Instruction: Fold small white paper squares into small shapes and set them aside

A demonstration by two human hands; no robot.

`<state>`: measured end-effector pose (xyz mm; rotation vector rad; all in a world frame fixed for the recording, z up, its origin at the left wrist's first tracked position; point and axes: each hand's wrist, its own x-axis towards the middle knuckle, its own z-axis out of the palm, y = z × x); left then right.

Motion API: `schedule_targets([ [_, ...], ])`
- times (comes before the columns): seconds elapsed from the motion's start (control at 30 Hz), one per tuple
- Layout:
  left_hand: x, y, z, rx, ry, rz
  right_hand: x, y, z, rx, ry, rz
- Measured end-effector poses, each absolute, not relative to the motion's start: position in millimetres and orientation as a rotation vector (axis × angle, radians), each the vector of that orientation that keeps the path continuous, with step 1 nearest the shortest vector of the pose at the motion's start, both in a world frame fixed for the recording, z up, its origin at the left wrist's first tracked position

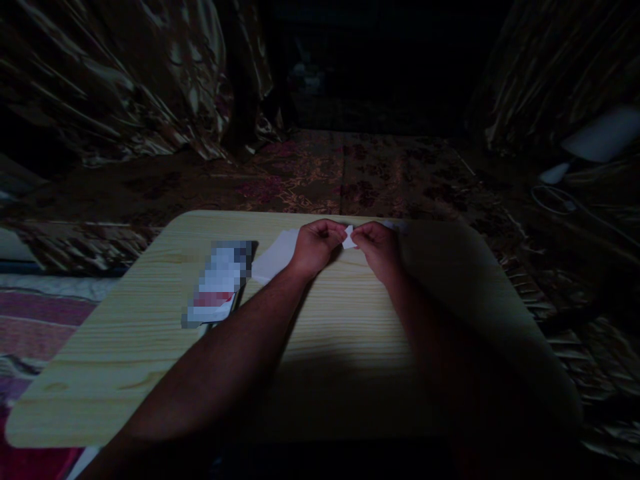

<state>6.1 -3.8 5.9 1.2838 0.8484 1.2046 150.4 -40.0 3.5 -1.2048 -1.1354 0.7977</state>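
Observation:
Near the far edge of a light wood-grain table [345, 347], my left hand [316, 247] and my right hand [377, 245] are close together. Between their fingertips is a small piece of white paper [349, 239], pinched from both sides. Several white sheets [274, 259] lie on the table just left of my left hand, partly hidden behind it. Beyond my right hand something pale [397, 227] shows, too dim to make out.
A flat phone-like object [219, 283], blurred out, lies on the table's left. Patterned cloth [340, 173] covers the surface beyond. A white lamp [603, 137] with a cord stands at right. Curtains [185, 73] hang behind, and striped bedding [45, 327] is at left.

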Motion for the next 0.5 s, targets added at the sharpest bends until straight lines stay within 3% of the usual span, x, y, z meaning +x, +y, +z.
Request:
schedule_targets([
  [0.5,5.6,-4.8,7.1,1.332,0.826,1.171,151.5,-39.4,0.2,-1.226,-1.211,0.729],
])
